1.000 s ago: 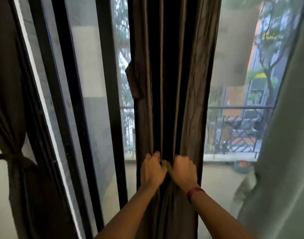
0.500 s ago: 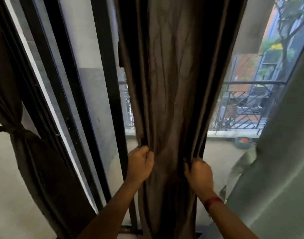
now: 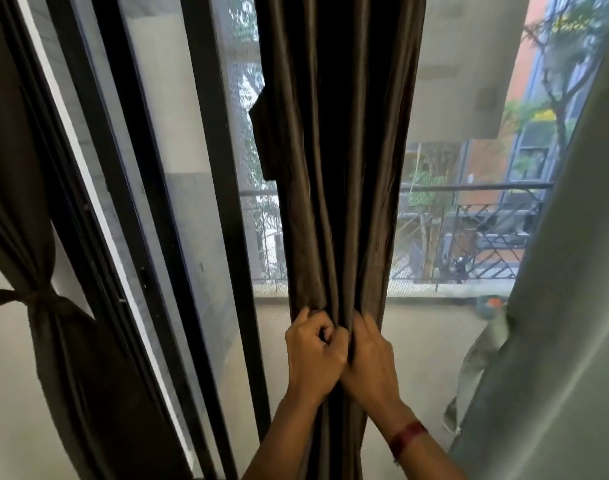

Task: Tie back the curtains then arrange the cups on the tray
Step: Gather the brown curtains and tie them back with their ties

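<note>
A dark brown curtain [image 3: 334, 168] hangs in front of me, gathered into tight pleats. My left hand [image 3: 313, 355] grips its folds on the left side. My right hand [image 3: 369, 358], with a red band at the wrist, grips the folds on the right, pressed against the left hand. A short flap of the same fabric [image 3: 261, 140] sticks out from the curtain's left edge higher up. A second dark curtain [image 3: 54, 323] at the far left is tied at its waist with a knotted band [image 3: 36, 299]. No cups or tray are in view.
A black sliding door frame [image 3: 209, 202] stands left of the gathered curtain. Through the glass lie a balcony floor and a metal railing [image 3: 469, 237]. A pale green curtain [image 3: 555, 323] fills the right side.
My hands were apart with the curtain spread between them half a second ago. They have come together and bunched the folds at the middle.
</note>
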